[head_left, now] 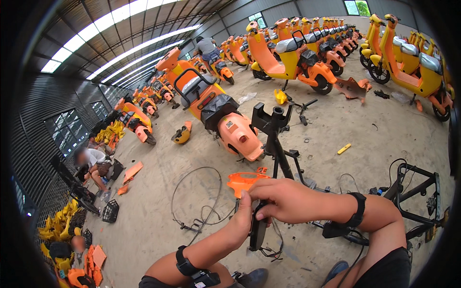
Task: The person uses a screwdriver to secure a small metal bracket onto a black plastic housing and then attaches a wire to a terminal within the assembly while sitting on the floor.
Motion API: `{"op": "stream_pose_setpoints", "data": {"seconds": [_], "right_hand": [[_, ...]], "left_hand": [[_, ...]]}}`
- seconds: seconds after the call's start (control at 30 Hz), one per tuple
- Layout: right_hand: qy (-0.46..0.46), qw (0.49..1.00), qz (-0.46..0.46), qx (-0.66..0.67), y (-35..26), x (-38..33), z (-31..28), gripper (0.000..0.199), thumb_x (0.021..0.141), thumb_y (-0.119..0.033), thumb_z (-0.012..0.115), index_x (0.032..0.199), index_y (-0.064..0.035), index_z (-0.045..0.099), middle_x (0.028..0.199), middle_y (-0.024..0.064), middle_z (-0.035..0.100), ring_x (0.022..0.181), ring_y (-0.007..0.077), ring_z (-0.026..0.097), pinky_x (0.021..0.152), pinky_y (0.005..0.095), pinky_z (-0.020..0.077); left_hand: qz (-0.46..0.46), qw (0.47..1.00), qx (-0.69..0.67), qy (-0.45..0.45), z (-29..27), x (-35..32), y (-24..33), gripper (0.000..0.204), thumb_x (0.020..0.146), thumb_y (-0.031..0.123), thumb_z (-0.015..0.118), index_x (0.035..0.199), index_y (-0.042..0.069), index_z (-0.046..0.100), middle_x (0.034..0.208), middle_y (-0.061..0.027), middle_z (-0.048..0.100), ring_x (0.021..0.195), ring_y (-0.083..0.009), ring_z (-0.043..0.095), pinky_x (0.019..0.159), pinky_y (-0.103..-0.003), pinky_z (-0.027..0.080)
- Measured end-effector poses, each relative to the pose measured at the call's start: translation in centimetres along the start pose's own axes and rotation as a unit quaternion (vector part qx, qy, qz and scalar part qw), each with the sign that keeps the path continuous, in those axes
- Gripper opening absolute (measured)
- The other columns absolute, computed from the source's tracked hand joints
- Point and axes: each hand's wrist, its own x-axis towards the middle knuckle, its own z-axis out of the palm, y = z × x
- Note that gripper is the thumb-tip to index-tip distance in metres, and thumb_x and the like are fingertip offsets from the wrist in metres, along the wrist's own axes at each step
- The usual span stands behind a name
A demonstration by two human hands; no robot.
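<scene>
In front of me I hold a long, narrow black part [258,234] upright, its exact kind unclear. My right hand [283,199] pinches its upper end between thumb and curled fingers. From the left, my left hand [241,216] grips the same part, thumb pointing up and most fingers hidden behind it. Thin dark wires [273,252] hang near its lower end. Just beyond my hands is an orange plastic bracket [246,180]; whether I touch it is hidden. A bare black scooter frame [283,158] rises behind my right hand and stretches right.
An orange scooter [240,134] stands ahead, with rows of scooters [288,53] beyond. Looped cable [175,197], a yellow helmet [181,135], a yellow tool-like piece [344,149] and handlebars [303,113] lie on the floor. At left a person [98,163] sits near a black crate [110,211].
</scene>
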Motion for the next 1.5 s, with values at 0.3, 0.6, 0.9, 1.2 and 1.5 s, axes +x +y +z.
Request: {"op": "stream_pose_setpoints", "data": {"seconds": [0.3, 0.6, 0.9, 1.2, 1.5], "right_hand": [[0.009, 1.0, -0.008, 0.028, 0.2, 0.1, 0.2, 0.025, 0.086, 0.0, 0.07, 0.108, 0.0022, 0.06, 0.101, 0.0104, 0.059, 0.081, 0.0242, 0.068, 0.065, 0.0339, 0.0571], [0.001, 0.991, 0.061, 0.12, 1.3, 1.4, -1.1, 0.024, 0.086, -0.005, 0.075, 0.107, 0.0001, 0.064, 0.097, 0.0081, 0.067, 0.083, 0.0173, 0.064, 0.074, 0.0323, 0.0521], [-0.019, 0.981, 0.143, 0.125, 1.9, 1.9, -3.6, 0.031, 0.087, -0.023, 0.079, 0.105, -0.0012, 0.069, 0.081, 0.0028, 0.066, 0.068, 0.0099, 0.061, 0.063, 0.026, 0.0498], [-0.095, 0.974, 0.194, 0.07, 2.5, 1.8, -3.3, 0.035, 0.091, -0.028, 0.074, 0.111, -0.0014, 0.067, 0.08, 0.0072, 0.068, 0.074, 0.012, 0.065, 0.065, 0.0283, 0.0503], [-0.111, 0.976, 0.186, 0.008, 2.7, 2.2, -3.9, 0.034, 0.089, -0.023, 0.075, 0.114, -0.0025, 0.065, 0.105, 0.0079, 0.063, 0.094, 0.0177, 0.061, 0.08, 0.0327, 0.0494]], "left_hand": [[-0.029, 0.999, -0.017, -0.009, 0.0, 0.7, -0.5, 0.088, 0.092, 0.08, 0.007, 0.129, 0.009, 0.044, 0.094, -0.0062, 0.057, 0.086, -0.0157, 0.056, 0.082, -0.031, 0.047], [-0.016, 0.994, -0.102, -0.023, -0.4, 0.6, 2.2, 0.083, 0.097, 0.074, 0.012, 0.136, 0.008, 0.044, 0.104, -0.0073, 0.058, 0.093, -0.0172, 0.059, 0.088, -0.034, 0.049], [0.004, 0.994, 0.023, -0.106, -1.8, 0.0, 2.4, 0.061, 0.099, 0.048, 0.058, 0.136, 0.002, 0.043, 0.109, -0.0093, 0.061, 0.096, -0.0147, 0.062, 0.085, -0.029, 0.051], [-0.064, 0.992, -0.098, -0.048, 0.1, 0.8, 1.5, 0.043, 0.099, 0.013, 0.059, 0.137, 0.001, 0.042, 0.132, -0.0126, 0.052, 0.113, -0.0283, 0.065, 0.084, -0.037, 0.059], [-0.082, 0.987, -0.138, -0.028, 0.1, 0.7, 1.8, 0.05, 0.096, 0.006, 0.057, 0.142, 0.003, 0.036, 0.137, -0.0199, 0.053, 0.112, -0.0349, 0.066, 0.082, -0.039, 0.06]]}}
